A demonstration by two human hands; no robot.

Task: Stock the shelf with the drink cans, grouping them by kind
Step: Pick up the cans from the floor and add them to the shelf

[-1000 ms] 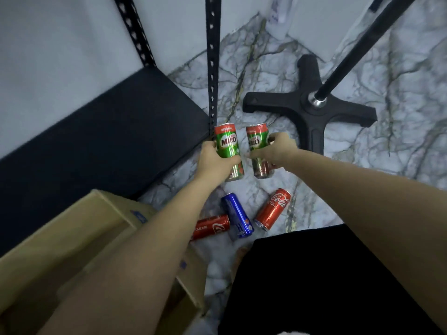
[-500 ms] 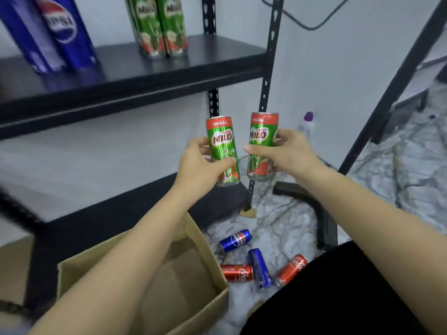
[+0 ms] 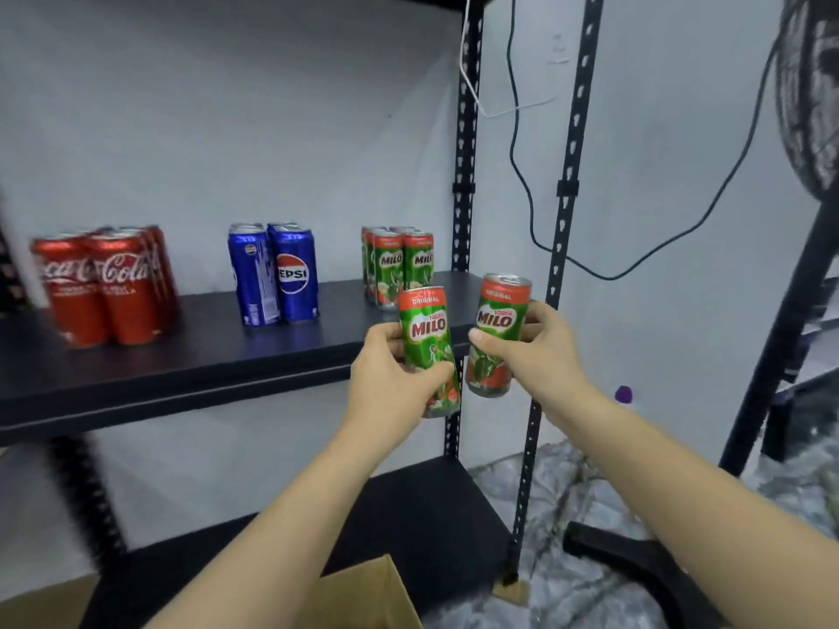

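The shelf (image 3: pixel 227 360) carries grouped Coca-Cola cans (image 3: pixel 106 288), Pepsi cans (image 3: pixel 274 274) and Milo cans (image 3: pixel 399 263). In front of it, the left hand (image 3: pixel 390 383) grips one Milo can (image 3: pixel 429 351) and the right hand (image 3: pixel 535 351) another (image 3: pixel 495 333).

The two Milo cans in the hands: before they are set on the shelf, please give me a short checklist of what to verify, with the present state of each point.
1. Left hand grips its Milo can firmly: ok.
2. Right hand grips its Milo can firmly: ok.
3. Both cans are upright: nearly, each slightly tilted.
4. Milo group on the shelf is found, at the right end: ok.
5. Free shelf space in front of that group: ok.
6. Coca-Cola cans and Pepsi cans stand apart from the Milo group: ok.
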